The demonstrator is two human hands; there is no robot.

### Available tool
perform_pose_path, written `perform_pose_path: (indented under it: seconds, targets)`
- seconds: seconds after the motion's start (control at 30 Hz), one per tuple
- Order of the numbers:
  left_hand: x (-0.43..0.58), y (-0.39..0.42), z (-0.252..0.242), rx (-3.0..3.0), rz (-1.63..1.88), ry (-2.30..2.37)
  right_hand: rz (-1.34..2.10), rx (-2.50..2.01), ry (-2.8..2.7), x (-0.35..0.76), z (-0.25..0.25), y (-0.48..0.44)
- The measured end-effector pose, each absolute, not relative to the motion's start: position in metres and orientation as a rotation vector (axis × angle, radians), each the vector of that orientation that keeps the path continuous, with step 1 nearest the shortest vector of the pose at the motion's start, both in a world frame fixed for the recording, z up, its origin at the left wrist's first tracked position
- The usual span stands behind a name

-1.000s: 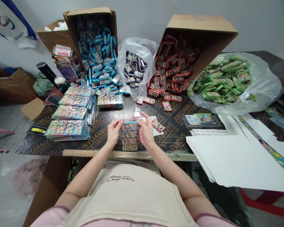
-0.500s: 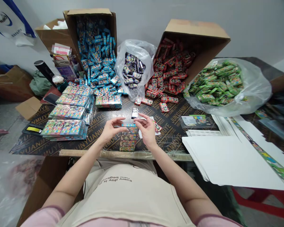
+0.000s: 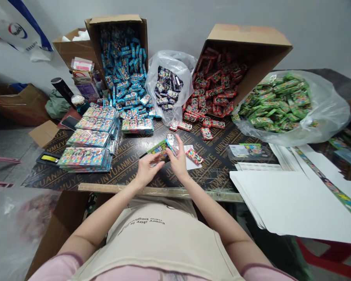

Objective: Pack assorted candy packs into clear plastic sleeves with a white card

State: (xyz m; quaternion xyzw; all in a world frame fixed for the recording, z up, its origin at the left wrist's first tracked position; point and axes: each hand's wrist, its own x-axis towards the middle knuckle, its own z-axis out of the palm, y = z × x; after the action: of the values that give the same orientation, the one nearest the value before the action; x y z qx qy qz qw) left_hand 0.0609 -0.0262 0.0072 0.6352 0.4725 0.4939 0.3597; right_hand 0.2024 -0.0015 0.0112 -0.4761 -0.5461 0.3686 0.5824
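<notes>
Head view: printed multi-pack (image 3: pixel 158 148), green along its upper face, sits between the two hands above the table (image 3: pixel 128 156)'s front middle. Long axis slants from lower left to upper right. Right hand (image 3: pixel 177 159) is at the upper-right end, thumb and fingers narrowed on it, one finger raised. Left hand (image 3: pixel 148 168) lies along the near side, fingers curled against the pack, thumb a little apart; cannot tell whether it grips.

Containers: left carton (image 3: pixel 144 43), on its side, blue packets (image 3: pixel 128 88) spilling out; small clear bag (image 3: pixel 187 84), dark purple packets (image 3: pixel 168 88); right carton (image 3: pixel 263 58), tipped, red packets (image 3: pixel 218 88); large clear bag (image 3: pixel 327 113), green packets (image 3: pixel 280 101).
</notes>
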Motion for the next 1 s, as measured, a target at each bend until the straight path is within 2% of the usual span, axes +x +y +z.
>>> perform_pose_path:
  seconds: [0.1,0.2,0.43,0.67,0.87,1.0]
  targets:
    - [0.045,-0.009,0.018,1.625,1.411,1.313,1.003,-0.97,-1.557,0.218,0.019,0.01]
    - [0.034,0.001,0.025,1.515,1.269,1.22,1.158,-0.907,-1.702,0.226,0.025,0.011]
    - [0.031,-0.006,0.025,1.511,1.123,1.115,1.182,-1.027,-1.288,0.226,0.012,-0.004]
    - [0.032,0.004,0.046,1.533,0.977,1.077,1.223,-1.12,-1.213,0.228,0.031,-0.014]
    - [0.032,-0.006,0.06,2.083,1.033,0.957,1.133,-1.12,-1.318,0.233,0.031,-0.02]
    - [0.028,-0.01,0.056,2.358,1.093,0.877,0.751,-1.012,-1.633,0.239,0.017,-0.029]
